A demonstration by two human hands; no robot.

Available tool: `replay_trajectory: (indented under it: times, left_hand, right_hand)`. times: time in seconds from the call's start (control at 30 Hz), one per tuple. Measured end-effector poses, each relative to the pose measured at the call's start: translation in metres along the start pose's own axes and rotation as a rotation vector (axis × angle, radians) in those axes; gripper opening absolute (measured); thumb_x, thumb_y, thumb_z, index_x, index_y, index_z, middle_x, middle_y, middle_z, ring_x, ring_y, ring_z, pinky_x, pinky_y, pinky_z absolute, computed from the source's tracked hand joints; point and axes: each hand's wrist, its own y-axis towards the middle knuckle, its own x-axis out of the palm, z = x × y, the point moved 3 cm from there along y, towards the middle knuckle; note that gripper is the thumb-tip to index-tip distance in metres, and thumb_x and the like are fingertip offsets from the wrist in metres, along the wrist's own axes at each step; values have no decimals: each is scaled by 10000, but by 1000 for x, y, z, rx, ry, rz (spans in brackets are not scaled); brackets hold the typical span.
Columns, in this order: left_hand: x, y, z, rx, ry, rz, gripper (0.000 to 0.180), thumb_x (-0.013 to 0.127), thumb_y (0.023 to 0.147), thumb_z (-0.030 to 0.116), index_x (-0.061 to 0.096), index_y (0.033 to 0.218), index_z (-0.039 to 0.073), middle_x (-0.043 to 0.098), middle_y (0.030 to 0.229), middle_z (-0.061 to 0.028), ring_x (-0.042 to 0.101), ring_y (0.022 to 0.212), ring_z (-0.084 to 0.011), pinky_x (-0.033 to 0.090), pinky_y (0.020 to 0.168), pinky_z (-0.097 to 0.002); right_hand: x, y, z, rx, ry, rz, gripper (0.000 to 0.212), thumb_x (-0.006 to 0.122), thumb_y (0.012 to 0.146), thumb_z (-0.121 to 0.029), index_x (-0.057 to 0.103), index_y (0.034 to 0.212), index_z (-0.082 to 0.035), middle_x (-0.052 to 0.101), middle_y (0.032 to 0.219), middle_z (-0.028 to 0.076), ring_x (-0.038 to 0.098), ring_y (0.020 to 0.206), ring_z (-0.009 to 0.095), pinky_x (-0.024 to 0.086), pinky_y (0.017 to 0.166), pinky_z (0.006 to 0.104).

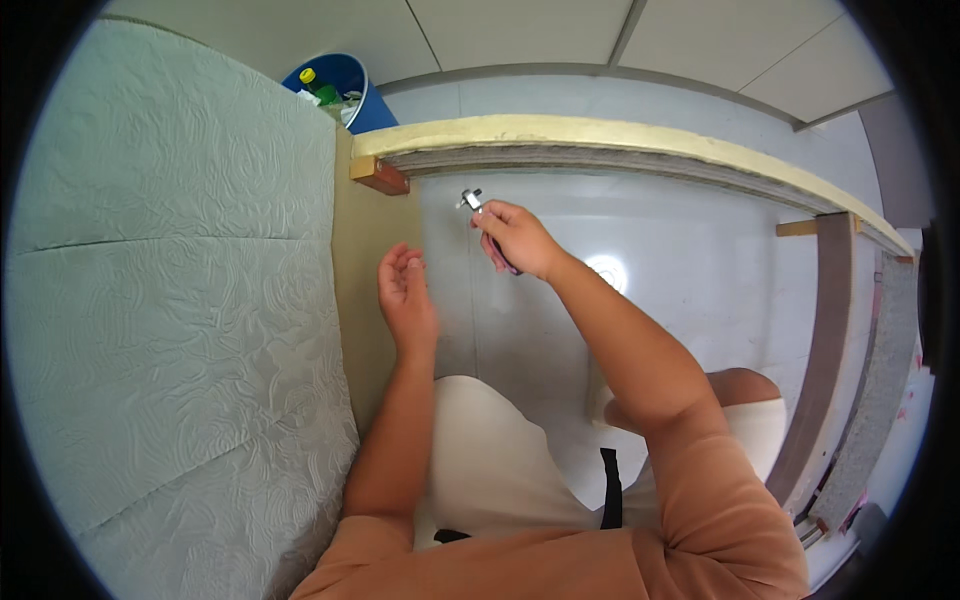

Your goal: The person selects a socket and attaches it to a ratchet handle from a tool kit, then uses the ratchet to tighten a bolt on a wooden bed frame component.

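Observation:
My right hand [518,240] is closed around the dark handle of an adjustable wrench [472,200]. The wrench's silver head sticks out past my thumb, toward the far left, above the pale floor [540,330]. To the left, my left hand [408,295] is raised with its fingers loosely curled and nothing visible in them. It is nearest to the tan side panel [368,300] and does not appear to touch it. Beyond both hands runs a long board with a pale yellow edge [560,130]. A reddish-brown wooden block [380,175] sits at its left end.
A pale green quilted mattress [180,280] fills the left side. Behind the long board stands a blue bin [372,108] holding a green bottle [326,93] with a yellow cap. A brown upright board [828,320] bounds the right. Pale cabinet fronts [520,35] line the back.

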Motion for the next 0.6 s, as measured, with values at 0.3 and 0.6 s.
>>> replay_trajectory:
  times: [0.3,0.6]
  left_hand:
    - [65,-30,193,28,258,-391,217,488,945,218,587,942,25,613,847,-70,563,791,-132,444,696,-269]
    - [121,-110,454,251,383,-829,142,553,889,139,587,875,1,624,817,-117,597,727,-255,464,652,-331]
  right_hand:
    - [8,-157,-136,-28,-68,83,167,531,914,-215,535,860,-57,519,628,2,463,532,84,388,502,251]
    - [0,-363,-334,-186,-259,323,153,560,899,-194,542,921,-44,497,628,41,434,549,135,384,527,286]
